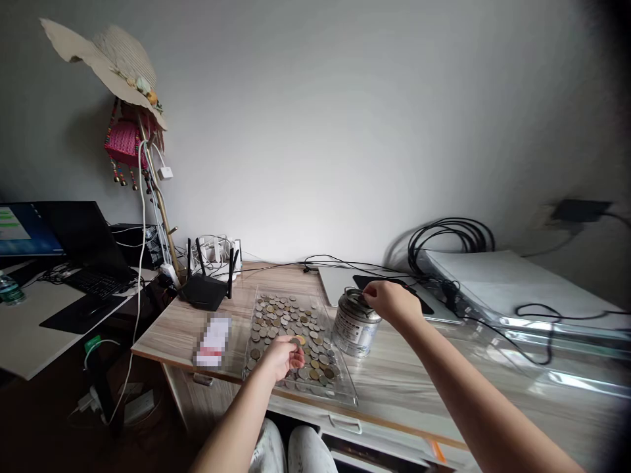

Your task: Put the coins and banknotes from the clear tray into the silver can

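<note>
A clear plastic tray (256, 309) lies on the wooden desk, covered with several silver and brass coins (286, 315). My left hand (282, 358) hovers over the tray's near part and pinches a brass coin (300, 340) between thumb and fingers. A silver metal tin (353, 328) stands just right of the tray. My right hand (392, 302) is over the tin's open top, fingers closed at its rim; whether they hold a coin is hidden.
A black router (206, 289) and a white power strip (217, 253) sit behind the tray. A blurred small packet (213, 341) lies left of it. A closed laptop (345, 281), coiled black cables (448, 240) and a white box (507, 282) fill the right. A second desk with a laptop (73, 243) stands left.
</note>
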The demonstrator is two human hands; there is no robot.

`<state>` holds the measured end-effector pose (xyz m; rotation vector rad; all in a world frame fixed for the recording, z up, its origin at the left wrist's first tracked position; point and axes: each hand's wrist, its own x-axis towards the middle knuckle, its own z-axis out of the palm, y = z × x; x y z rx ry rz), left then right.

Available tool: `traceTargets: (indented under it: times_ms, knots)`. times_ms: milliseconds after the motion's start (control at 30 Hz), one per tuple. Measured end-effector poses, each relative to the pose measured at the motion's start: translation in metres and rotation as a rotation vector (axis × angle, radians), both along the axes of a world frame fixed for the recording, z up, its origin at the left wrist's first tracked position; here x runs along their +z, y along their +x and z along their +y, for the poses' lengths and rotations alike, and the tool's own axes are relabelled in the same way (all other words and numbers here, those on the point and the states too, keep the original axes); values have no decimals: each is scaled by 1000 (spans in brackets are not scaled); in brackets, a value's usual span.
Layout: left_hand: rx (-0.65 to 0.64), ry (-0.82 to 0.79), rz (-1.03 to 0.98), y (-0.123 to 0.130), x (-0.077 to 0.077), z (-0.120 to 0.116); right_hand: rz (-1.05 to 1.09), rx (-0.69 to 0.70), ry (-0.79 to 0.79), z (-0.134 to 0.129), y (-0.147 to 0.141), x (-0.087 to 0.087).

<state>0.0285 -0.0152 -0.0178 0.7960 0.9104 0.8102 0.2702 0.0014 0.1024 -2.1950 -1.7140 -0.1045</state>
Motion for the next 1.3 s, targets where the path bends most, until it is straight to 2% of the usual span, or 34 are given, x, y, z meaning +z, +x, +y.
traceTargets:
  times_ms: [167, 267, 333, 400, 500, 600, 667, 767, 900, 967, 1033, 1167, 1300]
  knots:
    - [-59, 106, 37, -2, -2, -1, -77, 4, 16, -1, -8, -4]
    - [-60, 149, 18, -3, -1, -2, -67, 56, 265, -15, -28, -5]
    - [-69, 167, 4, -3, 0, -3, -3, 188, 393, -27, -48, -12]
    - [-68, 184, 10, -3, 1, -4, 110, 367, 348, -38, -71, -25]
    - [-31, 199, 35, -3, 3, -5, 337, 560, 131, -41, -100, -57]
    - [0, 182, 25, -2, 4, -6, 562, 647, 16, -33, -114, -88]
    - [-16, 167, 1, -2, 5, -6, 655, 653, 29, -29, -115, -97]
    - [-45, 95, -38, -2, 5, -5, 649, 574, 146, -27, -103, -85]
    - [-9, -25, -47, -2, 4, -1, 483, 340, 347, -24, -63, -37]
    - [-5, -14, -3, -2, 3, 0, 330, 168, 349, -16, -37, -15]
    - [-23, 20, 42, -2, 2, 0, 184, 71, 244, -7, -16, -3]
    - [-64, 91, 63, -2, -1, -1, 41, 74, 4, 5, 6, -2]
    - [-106, 152, 45, -2, -1, -3, 16, 68, -6, 4, 7, -7]
